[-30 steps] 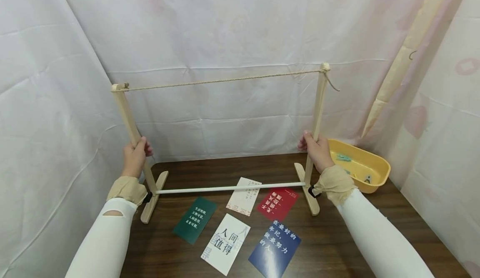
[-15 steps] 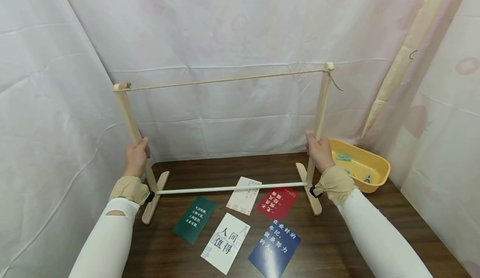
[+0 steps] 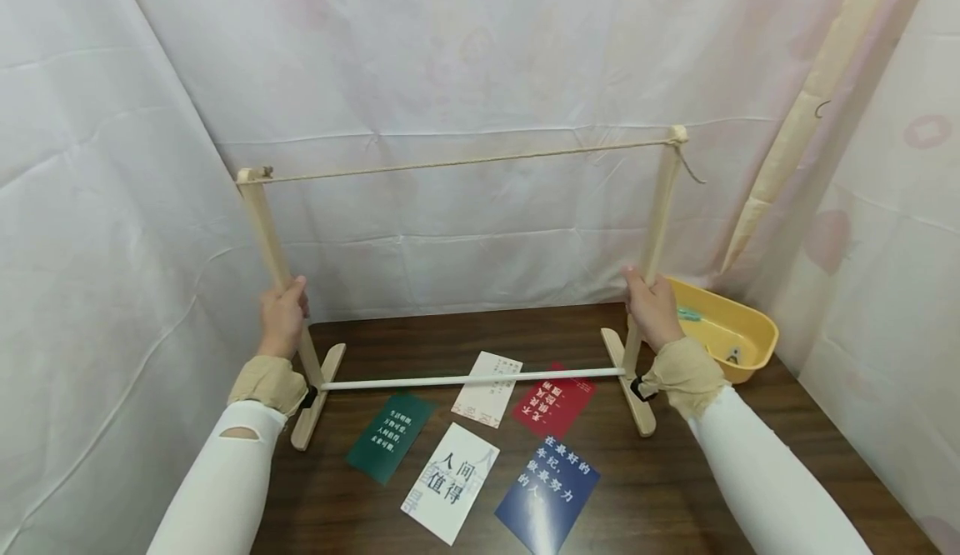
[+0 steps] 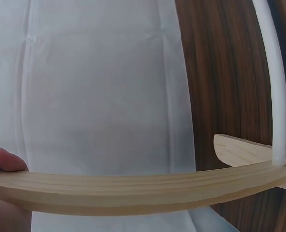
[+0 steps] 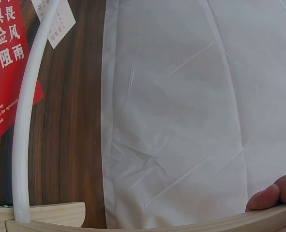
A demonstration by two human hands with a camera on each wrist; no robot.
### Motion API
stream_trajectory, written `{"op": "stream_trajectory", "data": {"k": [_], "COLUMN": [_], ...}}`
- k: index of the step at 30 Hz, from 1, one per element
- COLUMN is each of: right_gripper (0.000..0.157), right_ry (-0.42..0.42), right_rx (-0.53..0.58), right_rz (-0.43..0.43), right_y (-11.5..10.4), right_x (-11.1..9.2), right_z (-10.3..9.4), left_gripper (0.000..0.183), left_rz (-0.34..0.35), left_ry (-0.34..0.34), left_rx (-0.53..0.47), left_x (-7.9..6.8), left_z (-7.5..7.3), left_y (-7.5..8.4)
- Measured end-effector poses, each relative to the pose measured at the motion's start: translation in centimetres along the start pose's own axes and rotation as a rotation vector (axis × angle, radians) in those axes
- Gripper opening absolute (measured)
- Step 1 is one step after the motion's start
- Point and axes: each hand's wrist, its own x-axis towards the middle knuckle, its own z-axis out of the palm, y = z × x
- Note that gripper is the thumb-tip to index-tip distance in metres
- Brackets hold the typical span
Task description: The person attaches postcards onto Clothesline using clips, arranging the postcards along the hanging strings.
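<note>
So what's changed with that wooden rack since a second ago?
The wooden rack has shifted toward the person's right, the left hand and right hand gripping it throughout. The five cards and yellow basin stayed put.

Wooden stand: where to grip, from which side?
I'd take the left upright and right upright, between cord and white rod, from the near outer sides. They are slim bars set wide apart, so two holds should steady the load. The left hand and right hand grip there. The cord looks too thin to lift by.
</note>
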Motion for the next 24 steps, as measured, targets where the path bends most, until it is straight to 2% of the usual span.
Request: {"op": "stream_trajectory", "data": {"k": [4,11,16,24], "right_gripper": [0.052,0.053,0.054,0.056], "right_ry": [-0.004,0.0,-0.002,0.008], "right_rx": [0.022,0.044,0.04,-0.015], "right_rz": [-0.009,-0.054,-0.06,-0.085], "right_y": [0.2,0.5,0.7,0.7], "right_x": [-0.1,-0.2,-0.4,-1.1], "right_z": [-0.5,-0.9,-1.4,-2.3], "left_gripper": [0.048,0.048,0.051,0.051], "left_rz": [0.0,0.007,0.019,0.082], "left_ry": [0.004,0.001,-0.016,0.002], "left_rx": [-0.026,0.004,-0.029,-0.016], "left_x": [-0.3,-0.6,-1.0,-2.0], "left_z": [0.5,0.8,1.0,1.6], "left_y": [0.1,-0.1,-0.2,0.0]}}
